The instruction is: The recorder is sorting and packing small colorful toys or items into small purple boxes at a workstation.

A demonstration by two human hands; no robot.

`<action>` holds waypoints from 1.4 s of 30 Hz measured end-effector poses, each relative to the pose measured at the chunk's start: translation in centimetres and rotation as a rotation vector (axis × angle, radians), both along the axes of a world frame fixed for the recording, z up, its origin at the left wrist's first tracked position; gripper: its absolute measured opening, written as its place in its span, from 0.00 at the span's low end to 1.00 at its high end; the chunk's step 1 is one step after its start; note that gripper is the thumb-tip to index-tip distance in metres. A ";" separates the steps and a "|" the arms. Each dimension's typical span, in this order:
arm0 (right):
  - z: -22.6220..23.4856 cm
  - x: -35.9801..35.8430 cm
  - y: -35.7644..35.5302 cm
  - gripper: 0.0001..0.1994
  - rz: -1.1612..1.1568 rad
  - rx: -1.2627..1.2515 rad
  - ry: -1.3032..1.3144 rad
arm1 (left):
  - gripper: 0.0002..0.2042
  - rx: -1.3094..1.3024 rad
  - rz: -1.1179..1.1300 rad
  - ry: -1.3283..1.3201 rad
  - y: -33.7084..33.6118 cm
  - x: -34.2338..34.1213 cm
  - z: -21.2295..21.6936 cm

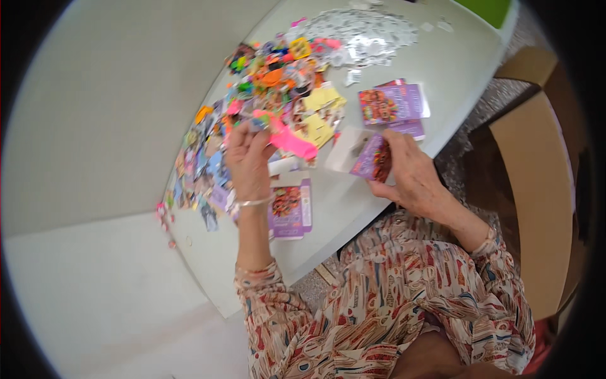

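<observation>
My left hand [248, 155] is raised over the table with its fingers closed on a bright pink, elongated thing [287, 140]; its exact kind is blurred. Something small and multicoloured shows by the fingertips. A small purple printed carton [371, 159] is gripped in my right hand [413, 170], with its white flaps spread toward the left hand. Between and below the hands, a flattened purple carton [289, 208] lies on the table. More purple cartons [391, 107] are stacked just beyond my right hand.
A heap of colourful small plastic pieces [271, 77] and printed packets [208, 158] covers the table's left side. Yellow slips [317, 128] lie beside it. A large pile of small whitish packets [360, 31] is at the back. An open cardboard box [530, 189] stands at the right.
</observation>
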State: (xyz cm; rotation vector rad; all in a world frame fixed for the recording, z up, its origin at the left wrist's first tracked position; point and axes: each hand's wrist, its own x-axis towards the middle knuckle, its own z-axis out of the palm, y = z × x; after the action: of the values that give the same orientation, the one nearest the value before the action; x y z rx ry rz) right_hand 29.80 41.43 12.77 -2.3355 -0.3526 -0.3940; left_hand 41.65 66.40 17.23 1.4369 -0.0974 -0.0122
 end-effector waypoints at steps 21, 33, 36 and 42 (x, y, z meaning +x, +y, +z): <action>0.2 0.4 2.2 0.40 0.064 -0.072 0.008 | 0.30 1.466 0.265 -0.205 20.3 5.3 -11.1; -2.3 0.9 2.9 0.44 0.044 0.112 -0.139 | 0.05 0.482 0.406 -0.227 12.1 -0.3 1.4; -2.6 1.0 3.1 0.43 0.027 0.070 -0.187 | 0.04 0.411 0.421 -0.451 4.1 -6.3 6.0; -3.2 0.8 3.0 0.45 0.006 0.038 -0.223 | 0.14 0.661 0.069 -0.920 -2.2 -11.4 5.7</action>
State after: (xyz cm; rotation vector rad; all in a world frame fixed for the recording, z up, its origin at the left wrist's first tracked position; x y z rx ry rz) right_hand 30.58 44.40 9.57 -2.2577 -0.4538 -0.6550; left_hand 30.21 64.24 22.91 2.0005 -0.8608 0.7370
